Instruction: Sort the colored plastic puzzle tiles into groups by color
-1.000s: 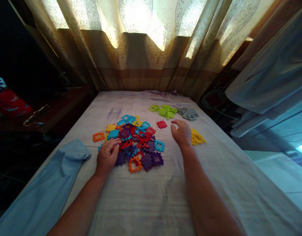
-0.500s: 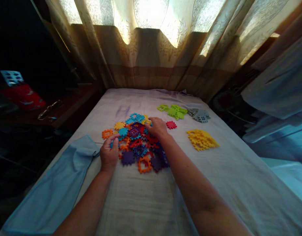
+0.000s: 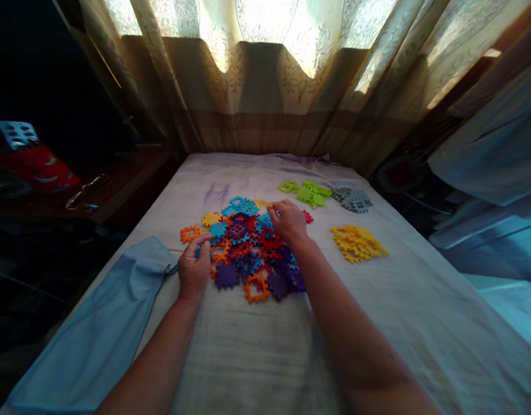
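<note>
A mixed pile of toothed plastic pieces in blue, red, purple and orange lies on a pale sheet. At the pile's upper right, my right hand pinches a yellow piece between thumb and fingers. My left hand is at the left edge of the pile, its fingers closed on a blue piece that is partly hidden. Just beyond its fingertips lie a light blue piece and a yellow piece. An orange square frame rests at the far left of the pile.
Yellow pieces form a heap at the right. Green pieces and grey pieces lie farther back. A red piece shows behind my right hand. Light blue cloth lies at the left, near a dark cabinet.
My right hand has moved slightly right and away from the pile with the yellow piece, uncovering blue pieces. My left hand has hardly moved. The view has shifted a little.
</note>
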Tool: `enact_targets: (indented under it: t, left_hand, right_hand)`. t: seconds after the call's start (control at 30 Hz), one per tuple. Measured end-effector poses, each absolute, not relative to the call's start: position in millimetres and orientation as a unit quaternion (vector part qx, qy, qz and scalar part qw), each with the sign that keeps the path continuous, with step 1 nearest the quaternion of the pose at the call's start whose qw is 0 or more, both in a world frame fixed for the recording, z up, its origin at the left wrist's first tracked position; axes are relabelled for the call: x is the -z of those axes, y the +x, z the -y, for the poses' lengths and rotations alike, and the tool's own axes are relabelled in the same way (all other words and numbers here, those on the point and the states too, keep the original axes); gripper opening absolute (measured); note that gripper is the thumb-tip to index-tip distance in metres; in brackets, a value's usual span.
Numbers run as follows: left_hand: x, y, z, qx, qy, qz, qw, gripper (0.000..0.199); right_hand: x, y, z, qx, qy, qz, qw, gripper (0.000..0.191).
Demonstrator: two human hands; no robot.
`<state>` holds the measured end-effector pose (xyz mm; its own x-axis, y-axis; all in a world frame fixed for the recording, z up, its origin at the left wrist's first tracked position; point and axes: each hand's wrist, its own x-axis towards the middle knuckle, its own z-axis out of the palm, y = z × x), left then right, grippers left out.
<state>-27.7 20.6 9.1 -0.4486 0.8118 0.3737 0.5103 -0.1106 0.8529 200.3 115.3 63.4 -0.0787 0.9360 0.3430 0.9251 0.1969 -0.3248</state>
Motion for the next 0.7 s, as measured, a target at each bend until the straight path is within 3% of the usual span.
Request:
enact_targets:
  t: [0.37, 0.7]
  left_hand:
    - [-15, -24, -19, -0.533, 0.498, -0.665, 0.163, 0.037]
    - [-20, -23, -18, -0.522, 0.488, -0.678, 0.170, 0.041]
  right_hand:
    - [-60, 369, -89, -0.035, -0.817, 0.504, 0.279, 0.037]
    - [-48, 390, -88, -0.022, -0.859, 0.468, 0.210, 0.041]
